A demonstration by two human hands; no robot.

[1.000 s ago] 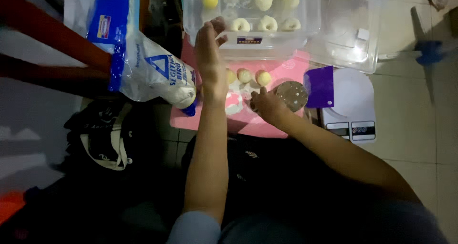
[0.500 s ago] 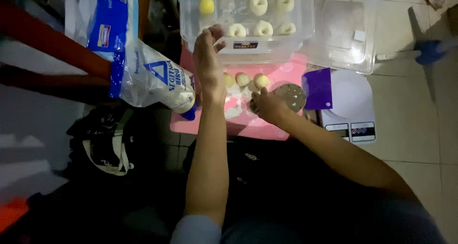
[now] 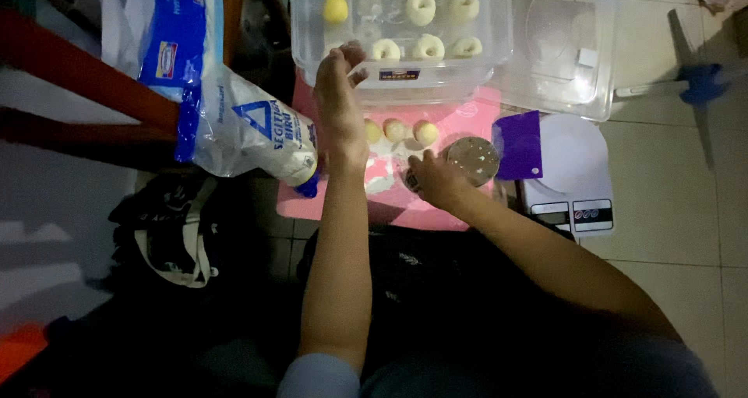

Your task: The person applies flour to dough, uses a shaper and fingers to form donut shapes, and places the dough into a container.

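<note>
Three small pale round dough balls point(image 3: 396, 130) are sitting in a row on the pink mat point(image 3: 467, 117), probably soft and light, best cupped gently underneath. The left hand point(image 3: 339, 94) is hovering open above them; the right hand point(image 3: 436, 181) is curling beside the round speckled disc point(image 3: 472, 160), its grip unclear. Nine more are lying in the clear plastic tub point(image 3: 401, 82).

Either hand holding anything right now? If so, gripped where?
Left hand is raised, open and empty, by the clear container of dough balls. Right hand rests on the pink mat; whether its curled fingers enclose anything cannot be told.
</note>
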